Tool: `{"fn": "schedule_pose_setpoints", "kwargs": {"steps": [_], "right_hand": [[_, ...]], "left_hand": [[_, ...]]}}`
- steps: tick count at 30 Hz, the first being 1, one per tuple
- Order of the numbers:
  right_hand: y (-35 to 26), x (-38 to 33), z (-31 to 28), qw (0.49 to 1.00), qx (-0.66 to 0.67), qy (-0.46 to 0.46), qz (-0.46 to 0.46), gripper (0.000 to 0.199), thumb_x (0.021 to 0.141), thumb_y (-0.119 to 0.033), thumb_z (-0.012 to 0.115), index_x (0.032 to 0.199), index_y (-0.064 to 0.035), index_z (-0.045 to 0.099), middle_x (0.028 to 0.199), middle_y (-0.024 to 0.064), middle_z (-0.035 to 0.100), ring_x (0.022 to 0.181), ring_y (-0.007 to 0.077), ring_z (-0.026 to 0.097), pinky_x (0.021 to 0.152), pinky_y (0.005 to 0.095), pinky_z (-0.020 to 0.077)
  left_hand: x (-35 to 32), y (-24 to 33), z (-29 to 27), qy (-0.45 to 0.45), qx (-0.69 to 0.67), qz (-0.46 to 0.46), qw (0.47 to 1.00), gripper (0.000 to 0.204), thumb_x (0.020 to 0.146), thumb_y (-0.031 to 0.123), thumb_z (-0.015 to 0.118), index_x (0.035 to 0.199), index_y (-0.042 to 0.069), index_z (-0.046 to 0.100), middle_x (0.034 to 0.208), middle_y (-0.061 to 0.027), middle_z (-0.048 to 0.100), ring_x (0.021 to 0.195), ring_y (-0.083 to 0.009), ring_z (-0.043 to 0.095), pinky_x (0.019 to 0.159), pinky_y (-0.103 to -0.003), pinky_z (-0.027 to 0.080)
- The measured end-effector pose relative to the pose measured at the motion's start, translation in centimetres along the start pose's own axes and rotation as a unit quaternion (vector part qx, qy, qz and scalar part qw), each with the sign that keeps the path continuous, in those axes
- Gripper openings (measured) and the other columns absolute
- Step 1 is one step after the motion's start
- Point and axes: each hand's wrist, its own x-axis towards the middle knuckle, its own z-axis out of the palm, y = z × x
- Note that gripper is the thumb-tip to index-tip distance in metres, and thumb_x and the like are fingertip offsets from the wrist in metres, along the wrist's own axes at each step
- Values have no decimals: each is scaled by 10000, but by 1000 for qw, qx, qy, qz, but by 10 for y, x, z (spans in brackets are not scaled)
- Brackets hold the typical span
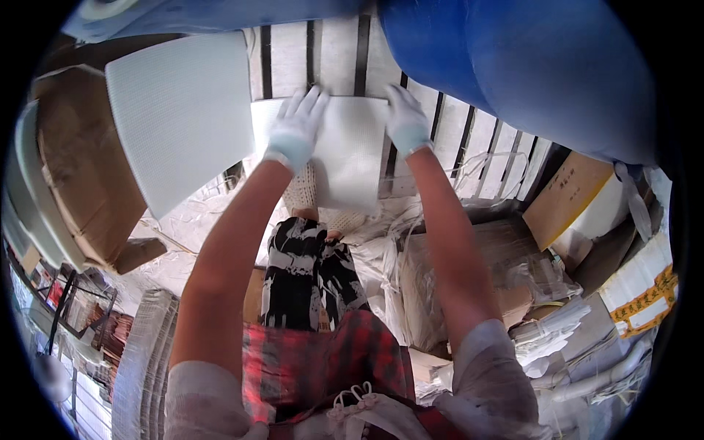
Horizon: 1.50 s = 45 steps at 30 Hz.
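Note:
In front of me a white, finely ribbed sheet [348,150] lies over white slats, its lower part near my feet. My left hand [297,125], in a white glove with a pale green cuff, rests flat on the sheet's left part with its fingers stretched out. My right hand [405,121], gloved the same way, is at the sheet's right edge; its fingers are extended and slightly blurred. Neither hand is wrapped round anything. A larger sheet of similar white ribbed material [180,117] stands to the left of my left hand.
Big blue barrels [521,66] bulge in at the far right, above the white slats [469,147]. Brown cardboard [84,147] leans at the left. Plastic-wrapped stacks [469,271] and an open carton [572,198] crowd the right side. Wrapped bundles [147,367] stand at the lower left.

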Motion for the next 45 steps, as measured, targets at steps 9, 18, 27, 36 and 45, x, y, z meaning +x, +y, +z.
{"fn": "schedule_pose_setpoints", "kwargs": {"steps": [9,18,27,36,45], "right_hand": [[-15,60,22,925,-96,-352,103,423,763,-247,616,1149,-78,583,1273,169,513,1150,375,518,915,408,466],[-91,-8,-8,929,-194,-285,134,456,810,-357,604,1173,-81,604,1284,96,551,1239,309,433,1058,449,285],[-150,-168,74,981,-145,-104,73,622,843,-213,506,1342,82,280,1407,309,273,1307,496,262,1070,614,189],[-59,55,-12,935,-225,-274,3,731,792,-359,616,1402,-86,321,1470,157,289,1324,356,314,1071,483,280],[-145,-26,46,976,-132,-165,-59,616,802,-220,561,1380,-93,389,1480,74,288,1342,354,277,1079,555,230]], "left_hand": [[87,13,11,-244,74,-138,957,606,804,347,682,1333,179,438,1211,-131,509,1092,-306,548,935,-401,455],[-4,12,24,105,-56,-53,991,432,712,99,670,1139,142,618,972,-99,549,961,-302,538,888,-409,444],[-133,20,63,3,-143,-65,988,588,743,-20,544,1314,23,411,1397,-196,327,1279,-365,381,1039,-394,391],[19,-88,16,-89,82,-229,966,659,829,-41,479,1437,73,252,1519,-93,201,1380,-286,253,1091,-328,348],[-84,-40,43,-42,58,-213,974,701,789,-14,473,1439,16,213,1518,-143,175,1396,-309,199,1103,-368,259]]}}
